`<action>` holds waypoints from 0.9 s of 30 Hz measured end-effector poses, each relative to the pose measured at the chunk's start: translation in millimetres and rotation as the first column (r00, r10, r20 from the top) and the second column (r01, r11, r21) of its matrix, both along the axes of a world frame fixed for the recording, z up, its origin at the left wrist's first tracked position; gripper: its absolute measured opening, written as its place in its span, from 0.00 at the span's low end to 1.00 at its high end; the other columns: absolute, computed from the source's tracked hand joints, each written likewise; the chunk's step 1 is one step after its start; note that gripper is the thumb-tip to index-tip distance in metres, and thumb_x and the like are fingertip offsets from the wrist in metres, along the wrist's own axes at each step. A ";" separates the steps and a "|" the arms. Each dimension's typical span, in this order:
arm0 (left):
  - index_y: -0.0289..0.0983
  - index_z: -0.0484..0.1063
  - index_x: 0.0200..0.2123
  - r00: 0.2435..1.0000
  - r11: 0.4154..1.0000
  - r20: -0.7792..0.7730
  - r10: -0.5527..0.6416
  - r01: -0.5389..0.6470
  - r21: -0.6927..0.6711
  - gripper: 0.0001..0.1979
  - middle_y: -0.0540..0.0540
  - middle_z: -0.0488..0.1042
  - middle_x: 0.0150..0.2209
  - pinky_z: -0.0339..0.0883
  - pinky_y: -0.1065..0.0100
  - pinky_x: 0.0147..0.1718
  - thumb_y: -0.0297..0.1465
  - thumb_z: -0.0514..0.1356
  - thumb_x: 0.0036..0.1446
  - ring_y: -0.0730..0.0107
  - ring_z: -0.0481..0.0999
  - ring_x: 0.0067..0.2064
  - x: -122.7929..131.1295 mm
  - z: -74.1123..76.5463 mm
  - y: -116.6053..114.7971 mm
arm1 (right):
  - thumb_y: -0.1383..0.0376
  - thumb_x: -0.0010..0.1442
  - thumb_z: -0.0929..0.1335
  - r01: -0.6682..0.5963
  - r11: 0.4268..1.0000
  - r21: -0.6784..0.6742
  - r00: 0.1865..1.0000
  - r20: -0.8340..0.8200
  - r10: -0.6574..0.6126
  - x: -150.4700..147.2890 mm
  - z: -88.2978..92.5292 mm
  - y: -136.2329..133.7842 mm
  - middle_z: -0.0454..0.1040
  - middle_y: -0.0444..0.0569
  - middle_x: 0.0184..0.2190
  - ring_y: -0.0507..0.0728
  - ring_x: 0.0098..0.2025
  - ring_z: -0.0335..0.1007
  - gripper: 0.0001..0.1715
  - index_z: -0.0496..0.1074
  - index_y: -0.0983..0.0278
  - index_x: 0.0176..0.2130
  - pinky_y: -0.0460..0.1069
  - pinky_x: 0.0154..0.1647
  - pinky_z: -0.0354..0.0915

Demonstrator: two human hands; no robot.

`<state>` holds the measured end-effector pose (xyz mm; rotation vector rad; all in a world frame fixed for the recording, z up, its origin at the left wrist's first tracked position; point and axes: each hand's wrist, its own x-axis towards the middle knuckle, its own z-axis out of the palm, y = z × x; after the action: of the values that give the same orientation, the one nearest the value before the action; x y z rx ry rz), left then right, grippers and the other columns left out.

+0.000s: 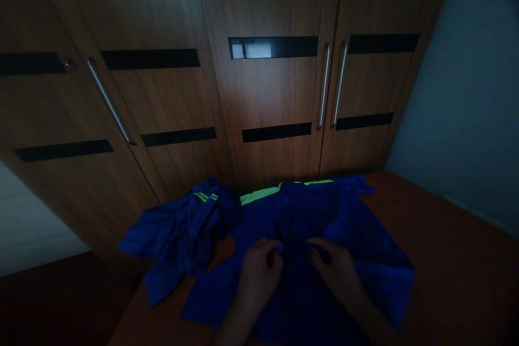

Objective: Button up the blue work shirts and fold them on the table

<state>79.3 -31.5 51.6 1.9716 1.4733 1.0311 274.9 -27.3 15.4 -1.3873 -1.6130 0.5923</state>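
Observation:
A dark blue work jacket (320, 216) with bright yellow-green reflective strips lies spread out in front of me. My left hand (259, 269) pinches its cloth near the middle, thumb and forefinger together. To the right, my right hand (337, 266) also has thumb and fingers closed on the cloth, a short gap away from the left. Shadow hides the exact bit of fabric between the hands. A second blue garment (184, 230), with the same kind of strips, lies crumpled on the left, beside the spread jacket.
Both garments rest on a reddish-brown surface (450, 259). Behind it stands a wooden wardrobe (275, 92) with black inlaid bands and long metal handles (323, 86). A pale wall (466, 108) rises on the right. The room is dim.

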 end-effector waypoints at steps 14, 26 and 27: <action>0.41 0.73 0.36 0.854 0.968 -0.507 0.112 -0.209 -0.138 0.11 0.47 0.77 0.34 0.61 0.69 0.33 0.27 0.52 0.53 0.65 0.75 0.36 -28.8 1.8 10.0 | 0.65 0.57 0.60 0.103 0.979 -0.176 0.804 0.595 0.022 84.9 0.9 33.7 0.78 0.51 0.38 0.60 0.40 0.74 0.18 0.75 0.62 0.41 0.52 0.42 0.65; 0.40 0.68 0.46 0.815 0.993 -0.578 0.052 0.018 0.115 0.14 0.45 0.71 0.43 0.62 0.62 0.45 0.27 0.52 0.55 0.61 0.70 0.45 27.7 16.4 2.8 | 0.73 0.53 0.62 -0.309 0.947 0.090 0.786 0.584 0.201 12.7 30.5 29.2 0.65 0.52 0.53 0.58 0.57 0.58 0.21 0.69 0.62 0.47 0.53 0.59 0.55; 0.40 0.68 0.44 0.812 0.995 -0.583 0.033 0.027 0.094 0.12 0.45 0.72 0.42 0.63 0.62 0.44 0.29 0.53 0.56 0.61 0.70 0.44 32.7 13.5 7.7 | 0.73 0.52 0.62 -0.312 0.947 0.073 0.789 0.575 0.215 6.9 28.1 31.3 0.66 0.52 0.51 0.59 0.55 0.59 0.21 0.69 0.62 0.46 0.54 0.59 0.56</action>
<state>112.0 -23.9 65.1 2.5045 1.7495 0.5061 281.7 4.0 43.5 -1.2847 -2.3052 0.1924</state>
